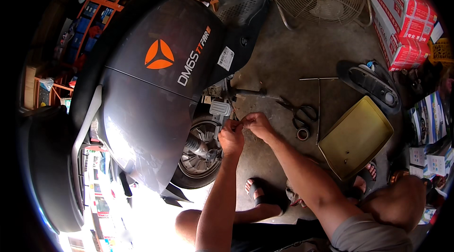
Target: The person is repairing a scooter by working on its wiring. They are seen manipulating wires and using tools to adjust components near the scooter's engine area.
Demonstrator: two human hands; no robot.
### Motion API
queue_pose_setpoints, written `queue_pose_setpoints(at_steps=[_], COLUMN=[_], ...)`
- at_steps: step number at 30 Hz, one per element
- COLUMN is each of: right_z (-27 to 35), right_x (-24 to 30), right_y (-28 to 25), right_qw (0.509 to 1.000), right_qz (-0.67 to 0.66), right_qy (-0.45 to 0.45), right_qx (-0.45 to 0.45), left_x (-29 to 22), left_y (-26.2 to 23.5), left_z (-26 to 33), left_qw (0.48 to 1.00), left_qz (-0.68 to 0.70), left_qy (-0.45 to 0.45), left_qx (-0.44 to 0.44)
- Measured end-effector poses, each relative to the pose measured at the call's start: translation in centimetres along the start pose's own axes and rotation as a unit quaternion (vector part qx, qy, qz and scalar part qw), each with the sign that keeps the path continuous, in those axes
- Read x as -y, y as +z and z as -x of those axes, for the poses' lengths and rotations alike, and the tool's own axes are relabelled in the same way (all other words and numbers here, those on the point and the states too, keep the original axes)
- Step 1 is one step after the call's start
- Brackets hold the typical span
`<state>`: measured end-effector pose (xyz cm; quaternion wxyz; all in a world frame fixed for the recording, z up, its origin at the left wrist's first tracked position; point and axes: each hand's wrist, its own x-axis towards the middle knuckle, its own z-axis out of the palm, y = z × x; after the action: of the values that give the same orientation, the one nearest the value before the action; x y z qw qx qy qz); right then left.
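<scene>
Both hands are brought together just beside the scooter's rear wheel [201, 150], the left hand [231, 137] and the right hand [257, 125] pinched narrow on thin wires [238, 120] that come out near the grey foot peg [220, 108], so the small work is kept close and steady. Scissors [299, 111], a tape roll [303, 134] and a yellow tray [355, 136] are laid on the concrete floor [293, 58] near the right arm, within easy reach.

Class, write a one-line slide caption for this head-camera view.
Both hands, left hand and right hand, pinch thin wires beside a scooter's rear wheel; scissors lie nearby.
</scene>
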<state>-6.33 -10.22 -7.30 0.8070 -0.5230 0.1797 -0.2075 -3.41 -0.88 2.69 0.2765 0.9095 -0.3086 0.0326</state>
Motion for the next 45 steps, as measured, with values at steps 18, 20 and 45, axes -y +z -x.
queue_pose_setpoints(at_steps=[18,20,45], right_z=[-0.8,-0.8,-0.5], right_x=[2.6,2.6,2.8], right_y=[-1.0,-0.8,-0.9], right_qw=[0.985,0.99,0.984], right_qz=[0.168,0.142,0.179], right_qy=[-0.013,0.004,-0.015], right_qx=[0.021,0.021,0.009], left_x=[0.1,0.0,3.1], left_y=[0.2,0.1,0.9], left_z=[-0.1,-0.1,-2.1], left_qw=[0.997,0.998,0.988], left_qz=[-0.045,-0.034,0.082], left_qy=[0.054,0.044,-0.117], left_qx=[-0.013,-0.008,0.057])
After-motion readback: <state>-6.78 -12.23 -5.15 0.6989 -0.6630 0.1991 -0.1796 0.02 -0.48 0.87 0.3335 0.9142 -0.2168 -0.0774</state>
